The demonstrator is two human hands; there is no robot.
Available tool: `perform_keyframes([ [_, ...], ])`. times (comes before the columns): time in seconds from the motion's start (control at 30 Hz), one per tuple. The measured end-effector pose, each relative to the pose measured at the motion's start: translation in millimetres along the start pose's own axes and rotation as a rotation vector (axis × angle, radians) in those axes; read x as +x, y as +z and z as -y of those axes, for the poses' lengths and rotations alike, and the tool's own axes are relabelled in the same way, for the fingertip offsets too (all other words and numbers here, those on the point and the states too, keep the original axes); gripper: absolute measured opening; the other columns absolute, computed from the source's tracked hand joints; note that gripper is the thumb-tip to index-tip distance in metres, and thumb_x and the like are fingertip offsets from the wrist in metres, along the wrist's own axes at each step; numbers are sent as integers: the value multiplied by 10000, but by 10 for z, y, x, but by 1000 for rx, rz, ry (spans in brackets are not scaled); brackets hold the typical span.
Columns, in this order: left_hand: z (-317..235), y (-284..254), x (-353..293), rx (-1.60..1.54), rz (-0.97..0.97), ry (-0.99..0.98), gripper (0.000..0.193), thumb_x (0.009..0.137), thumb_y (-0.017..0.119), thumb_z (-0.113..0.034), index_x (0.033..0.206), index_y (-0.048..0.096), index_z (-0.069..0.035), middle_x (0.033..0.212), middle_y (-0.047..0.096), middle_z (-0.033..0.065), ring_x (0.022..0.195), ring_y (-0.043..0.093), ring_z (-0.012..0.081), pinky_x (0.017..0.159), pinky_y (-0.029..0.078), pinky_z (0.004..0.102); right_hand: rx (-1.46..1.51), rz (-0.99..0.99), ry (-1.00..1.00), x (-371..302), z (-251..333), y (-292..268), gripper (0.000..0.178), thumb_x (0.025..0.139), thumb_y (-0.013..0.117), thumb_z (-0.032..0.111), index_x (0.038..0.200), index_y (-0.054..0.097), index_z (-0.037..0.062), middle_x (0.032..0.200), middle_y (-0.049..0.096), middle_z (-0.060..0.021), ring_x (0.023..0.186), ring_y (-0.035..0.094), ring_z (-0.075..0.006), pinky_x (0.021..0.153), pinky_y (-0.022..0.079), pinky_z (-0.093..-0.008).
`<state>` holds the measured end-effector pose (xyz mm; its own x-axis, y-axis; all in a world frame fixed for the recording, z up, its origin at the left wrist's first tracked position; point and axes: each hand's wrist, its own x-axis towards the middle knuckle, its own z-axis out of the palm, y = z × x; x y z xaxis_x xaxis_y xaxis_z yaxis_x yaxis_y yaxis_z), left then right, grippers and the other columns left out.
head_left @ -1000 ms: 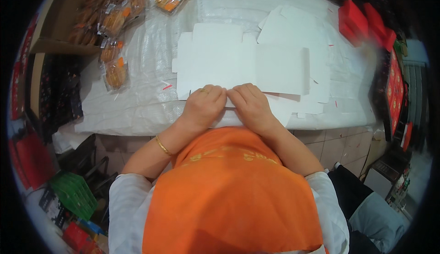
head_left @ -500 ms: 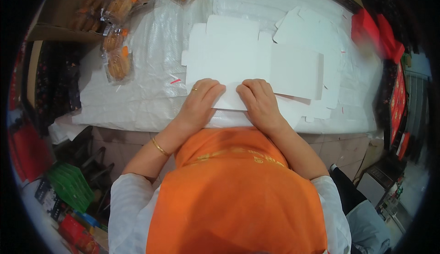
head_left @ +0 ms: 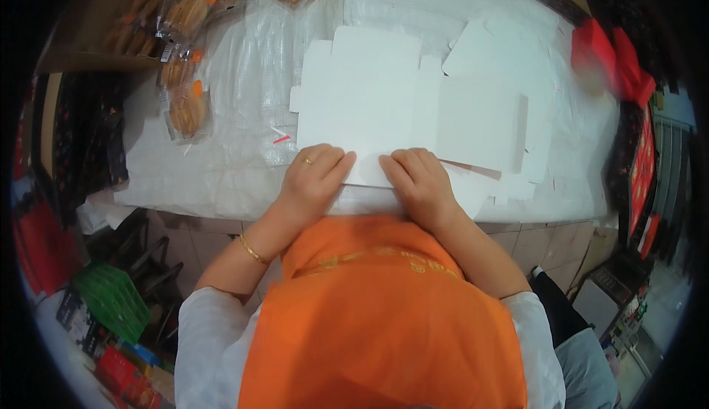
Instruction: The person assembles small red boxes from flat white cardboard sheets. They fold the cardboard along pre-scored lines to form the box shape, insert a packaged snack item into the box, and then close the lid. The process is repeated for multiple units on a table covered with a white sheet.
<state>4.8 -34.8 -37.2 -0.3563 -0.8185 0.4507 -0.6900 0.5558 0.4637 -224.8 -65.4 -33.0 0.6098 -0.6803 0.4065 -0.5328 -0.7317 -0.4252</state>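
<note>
1. My left hand (head_left: 314, 176) and right hand (head_left: 417, 180) still lie flat, fingers spread, pressing the near edge of the flat white box blank (head_left: 384, 102).
2. The blank sits further up the white-covered table (head_left: 221, 165) than before.
3. Packaged pastries (head_left: 185, 106) lie far left.

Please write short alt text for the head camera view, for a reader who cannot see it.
Both hands, left hand and right hand, press the near edge of a flat white cardboard box blank on a plastic-covered table. Wrapped pastries lie at left.

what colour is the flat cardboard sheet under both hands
Plain white; the flat cardboard sheet shows best in the head view.
</note>
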Motion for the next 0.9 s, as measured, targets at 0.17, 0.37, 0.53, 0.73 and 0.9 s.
perform_keyframes([
  [0.17,40,-62,-66,-14,36,-54,437,585,718,49,1018,683,8,956,633,104,881,627,285,784,510,366,38,93,58,-23,3,-47,327,726,646,12,1053,640,15,991,608,-83,862,599,-266,744,514,-365],
  [0.37,84,-110,-92,-80,81,-63,350,683,713,10,1025,650,47,924,611,115,836,620,303,732,513,394,86,134,78,-59,-33,-65,305,721,660,29,1025,646,13,1033,611,-90,890,604,-280,748,518,-376],
  [0.53,112,-15,-164,-206,60,-172,332,670,698,46,1000,662,22,1043,650,125,913,640,306,776,531,400,168,158,78,-51,-90,-68,298,708,680,31,1004,673,2,1050,621,-107,870,609,-284,726,513,-381],
  [0.73,199,-90,-19,-207,119,-42,294,727,685,46,1021,671,41,1114,667,134,964,656,293,794,550,382,121,174,146,37,-22,-98,361,704,682,23,1059,683,-39,1066,622,-135,875,620,-291,728,519,-376],
  [0.9,250,-148,162,-267,191,-72,205,810,677,-12,1011,663,26,983,641,119,866,641,272,754,554,373,73,198,190,127,33,-135,381,684,687,14,1062,687,-29,1035,616,-121,871,620,-280,725,528,-366],
])
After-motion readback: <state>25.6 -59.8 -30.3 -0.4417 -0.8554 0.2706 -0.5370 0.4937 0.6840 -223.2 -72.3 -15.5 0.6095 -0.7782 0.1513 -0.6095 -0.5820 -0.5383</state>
